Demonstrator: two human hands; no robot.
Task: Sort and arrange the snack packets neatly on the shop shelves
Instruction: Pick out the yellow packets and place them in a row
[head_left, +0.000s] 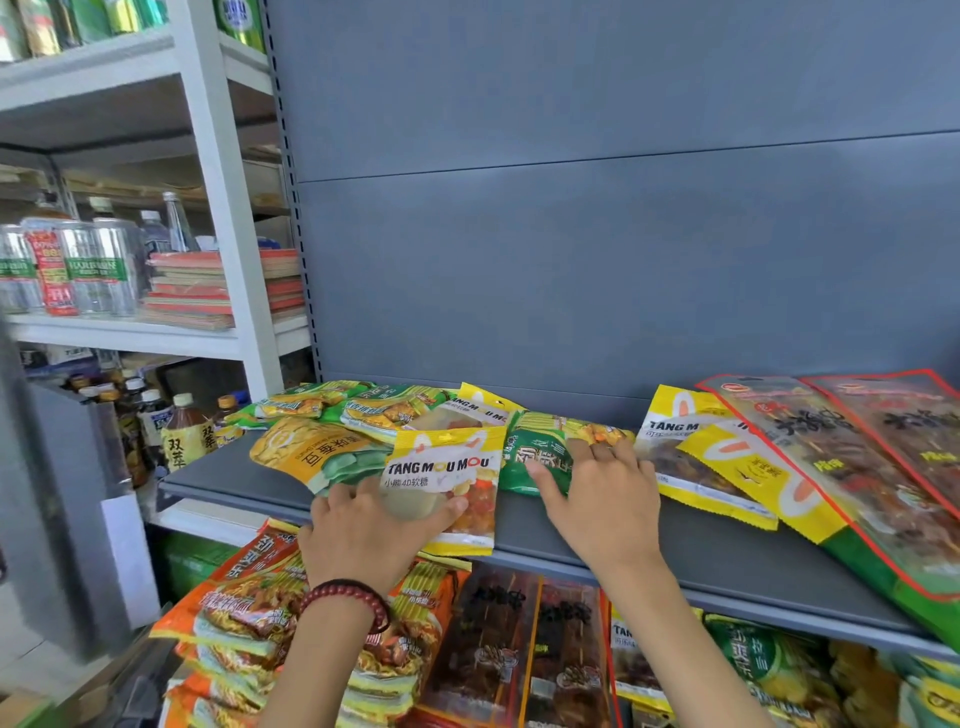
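Snack packets lie scattered on a grey shelf (597, 535). My left hand (363, 530) holds the lower part of a yellow TANG MOU MOU gummy packet (449, 467), thumb curled over its front. My right hand (597, 488) rests flat with spread fingers on a green packet (535, 457). Left of them lies a yellow-and-green bean packet (306, 452). Further right lie two more yellow TANG MOU MOU packets (727, 467) and long red-edged skewer packets (857, 467).
Green-and-yellow packets (353, 405) are piled at the shelf's back left. The shelf below holds orange noodle packets (244, 618), dark skewer packets (519, 649) and green packets (769, 660). A white rack (223, 260) at left carries bottles, cans and notebooks.
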